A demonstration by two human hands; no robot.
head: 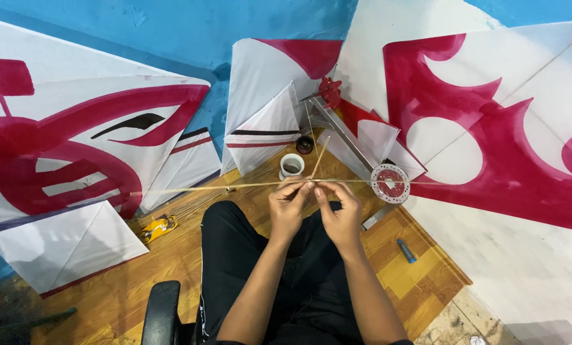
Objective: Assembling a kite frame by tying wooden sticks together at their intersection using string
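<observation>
Head view, left to right: your left hand (287, 207) and right hand (338, 214) pinch the crossing of a long bamboo stick (235, 186) and a shorter one (320, 156) over your lap (thin stuff), so uneven pressure could slip or snap them.

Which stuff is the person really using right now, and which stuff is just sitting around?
In use:
- left hand and right hand, pinching where the sticks cross
- long thin stick, held level
- short stick, angled upward

Lying about:
- white cup
- red-and-white kites against the wall
- round spool
- blue tube
- yellow packet on the floor
</observation>
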